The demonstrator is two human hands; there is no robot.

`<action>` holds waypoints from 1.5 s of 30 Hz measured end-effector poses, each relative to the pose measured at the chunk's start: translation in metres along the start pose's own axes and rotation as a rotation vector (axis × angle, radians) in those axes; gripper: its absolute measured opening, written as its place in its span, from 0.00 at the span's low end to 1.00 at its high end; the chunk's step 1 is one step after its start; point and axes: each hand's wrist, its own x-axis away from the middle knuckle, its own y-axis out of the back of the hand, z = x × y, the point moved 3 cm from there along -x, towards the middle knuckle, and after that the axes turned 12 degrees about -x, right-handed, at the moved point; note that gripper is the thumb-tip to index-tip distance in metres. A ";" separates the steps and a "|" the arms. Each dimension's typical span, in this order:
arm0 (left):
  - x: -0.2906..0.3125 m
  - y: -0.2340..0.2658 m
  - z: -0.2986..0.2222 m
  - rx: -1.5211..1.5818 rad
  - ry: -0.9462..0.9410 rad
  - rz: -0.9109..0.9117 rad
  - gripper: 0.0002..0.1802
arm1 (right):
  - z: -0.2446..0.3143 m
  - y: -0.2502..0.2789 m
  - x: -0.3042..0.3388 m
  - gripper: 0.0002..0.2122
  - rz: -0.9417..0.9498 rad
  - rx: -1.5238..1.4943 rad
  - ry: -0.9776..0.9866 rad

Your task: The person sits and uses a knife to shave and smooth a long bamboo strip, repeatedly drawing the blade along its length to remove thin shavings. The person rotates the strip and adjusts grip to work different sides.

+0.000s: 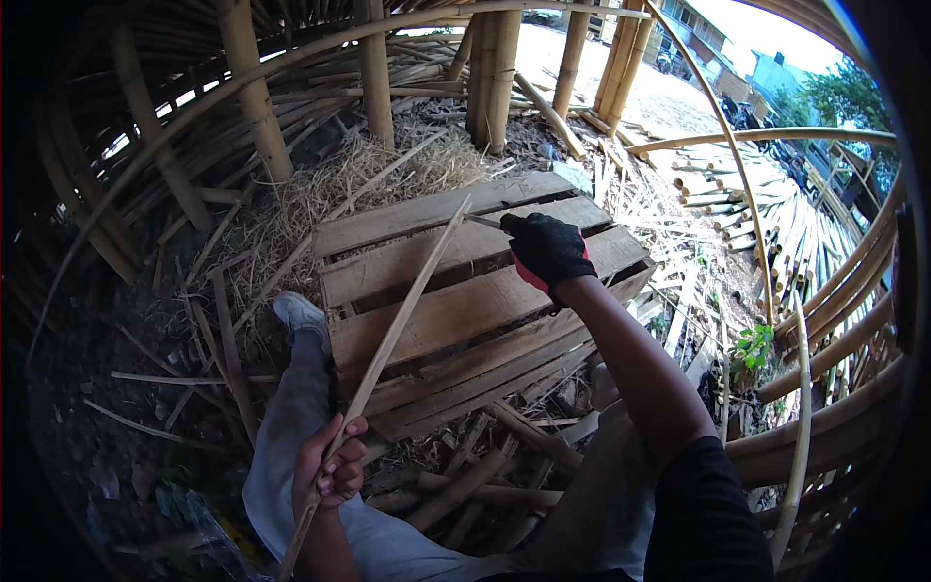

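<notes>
Daylit bamboo shelter [254, 97], wooden pallet [456, 320] on straw-littered ground [320, 184]

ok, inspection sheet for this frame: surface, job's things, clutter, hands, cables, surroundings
Surface: wooden pallet on littered ground, slats bare.
Job's things: long thin bamboo strip lying slantwise over the pallet; a blade seems to meet its far end, too small to be sure.
Clutter: dry straw, cut bamboo offcuts and shavings around the pallet.
Hands: left hand bare, closed on the strip's near end; right hand in a black glove, gripping at the far end.
Cables: nothing seen.
Surroundings: upright bamboo poles, stacked split bamboo, bent bamboo arcs, buildings beyond.
</notes>
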 end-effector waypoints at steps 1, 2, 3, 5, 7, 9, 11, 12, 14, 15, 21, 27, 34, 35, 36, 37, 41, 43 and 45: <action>0.001 -0.001 -0.001 0.007 -0.005 0.004 0.13 | 0.002 0.002 0.003 0.14 0.027 -0.010 -0.001; 0.003 -0.002 -0.003 0.011 -0.023 0.002 0.13 | 0.002 0.001 0.004 0.15 0.053 -0.021 -0.001; 0.004 0.001 -0.005 0.020 -0.031 0.004 0.13 | 0.000 0.001 0.006 0.15 0.102 -0.005 0.020; 0.005 0.007 -0.007 0.033 -0.046 0.011 0.13 | -0.004 0.000 0.010 0.15 0.199 0.025 0.063; 0.006 0.005 -0.009 0.035 -0.060 0.016 0.13 | -0.010 -0.009 0.018 0.16 0.303 -0.086 0.207; 0.005 0.003 -0.008 0.028 -0.053 0.015 0.13 | -0.015 -0.015 0.022 0.16 0.437 -0.164 0.270; 0.004 -0.003 -0.007 0.015 -0.045 0.008 0.14 | -0.023 -0.005 0.027 0.15 0.353 -0.241 0.301; 0.002 -0.005 -0.005 0.007 -0.039 0.004 0.14 | -0.028 0.000 0.030 0.15 0.311 -0.278 0.314; 0.005 -0.007 -0.004 -0.009 -0.051 -0.011 0.14 | -0.016 0.021 0.031 0.13 0.229 -0.165 0.202; 0.003 -0.003 -0.003 -0.008 -0.041 -0.009 0.14 | -0.015 0.032 0.033 0.13 0.187 -0.094 0.134; -0.002 0.000 0.004 0.021 -0.018 0.011 0.14 | -0.038 0.049 0.060 0.12 0.135 -0.029 0.123; -0.008 -0.009 0.009 0.013 -0.006 0.014 0.14 | -0.051 0.042 0.073 0.13 0.197 0.008 0.106; -0.015 -0.007 0.017 -0.037 0.042 0.009 0.13 | -0.055 0.029 0.075 0.15 -0.010 -0.321 0.057; -0.011 -0.015 0.017 -0.054 0.036 -0.004 0.13 | -0.045 0.016 0.073 0.13 0.000 -0.524 -0.041; -0.022 -0.002 0.022 -0.046 0.092 0.018 0.13 | -0.040 0.019 0.085 0.11 0.097 -0.572 -0.125; -0.023 -0.002 0.024 -0.053 0.110 0.015 0.13 | -0.028 0.013 0.091 0.11 0.097 -0.597 -0.074; -0.021 -0.004 0.027 -0.011 0.111 0.018 0.14 | 0.035 0.022 0.113 0.12 0.210 -0.537 -0.044; -0.019 -0.005 0.027 0.000 0.115 0.008 0.15 | 0.065 0.024 0.126 0.10 0.299 -0.441 0.050; -0.020 -0.005 0.030 0.008 0.140 0.021 0.15 | 0.087 0.017 0.143 0.12 0.290 -0.409 0.203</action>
